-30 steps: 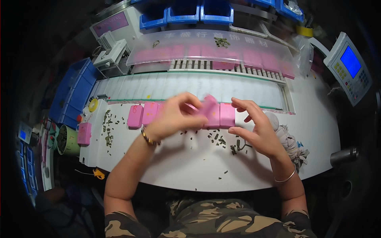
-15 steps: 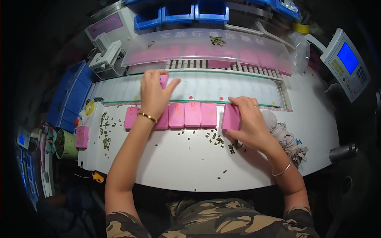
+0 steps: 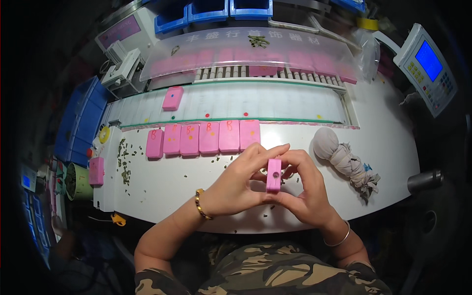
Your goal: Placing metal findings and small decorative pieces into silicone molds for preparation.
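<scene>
So I've got the white tabletop (image 3: 393,147) spread out all around under my fingers, and beyond them runs a long pale strip (image 3: 285,101). Ahead and to the left of my fingers, on this side of the strip, sits a row of six pink blocks (image 3: 209,140), red or orange marks on top. One more pink block (image 3: 172,100) lies on the strip itself, past the row, and a lone block (image 3: 96,172) is way off to my left.

I'd call it partway: one up on the strip, six lined up, one in my fingers. Can't tell from here if any of them counts as finished.

As for me, both hands are on the same thing. My left hand (image 3: 241,179) and right hand (image 3: 305,189) curl in from either side around the held block (image 3: 272,179), above the near part of the tabletop. Its narrow side faces up at me. Index fingers are at the far end, thumbs at the near end, so they're only about as far apart as the block is long, with gaps at the palms. How many fingertips press underneath, I can't tell.

Smallest stuff: a round metal-looking hole (image 3: 276,175) in that narrow side, and dark little bits (image 3: 126,176) scattered well left of my fingers.
</scene>
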Motion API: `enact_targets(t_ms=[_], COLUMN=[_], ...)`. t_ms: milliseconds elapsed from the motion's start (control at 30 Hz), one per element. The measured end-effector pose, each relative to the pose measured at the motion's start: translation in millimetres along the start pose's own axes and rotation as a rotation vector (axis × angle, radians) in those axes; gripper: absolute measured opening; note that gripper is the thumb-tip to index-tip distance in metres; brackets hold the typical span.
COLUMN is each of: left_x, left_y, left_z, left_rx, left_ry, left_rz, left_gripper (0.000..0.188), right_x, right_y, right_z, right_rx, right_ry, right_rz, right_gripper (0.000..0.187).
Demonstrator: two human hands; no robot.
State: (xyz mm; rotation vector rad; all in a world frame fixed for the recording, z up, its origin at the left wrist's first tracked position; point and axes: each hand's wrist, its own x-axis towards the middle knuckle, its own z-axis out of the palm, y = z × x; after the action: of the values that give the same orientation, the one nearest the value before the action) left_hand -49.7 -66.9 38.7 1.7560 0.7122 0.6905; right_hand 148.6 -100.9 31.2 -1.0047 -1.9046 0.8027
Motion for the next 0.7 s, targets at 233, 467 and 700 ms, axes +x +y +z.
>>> enact_targets(t_ms=[233, 467, 700], left_x=[-4, -4, 1], left_y=[-1, -15, -11], left_z=[-15, 18, 37], left_rx=[0.058, -0.704, -0.183], left_ry=[-0.015, 0.3, 0.341], left_rz=[0.085, 0.009, 0.287], left_gripper=[0.079, 0.059, 0.055], right_x=[6, 6, 9], right_y=[-6, -12, -3], right_z=[-15, 10, 0], right_rx=[0.011, 0.519, 0.617], right_ry=[-0.1, 0.234, 0.249], right_rz=[-0.127, 0.146, 0.192], right_gripper=[0.051, 0.057, 0.04])
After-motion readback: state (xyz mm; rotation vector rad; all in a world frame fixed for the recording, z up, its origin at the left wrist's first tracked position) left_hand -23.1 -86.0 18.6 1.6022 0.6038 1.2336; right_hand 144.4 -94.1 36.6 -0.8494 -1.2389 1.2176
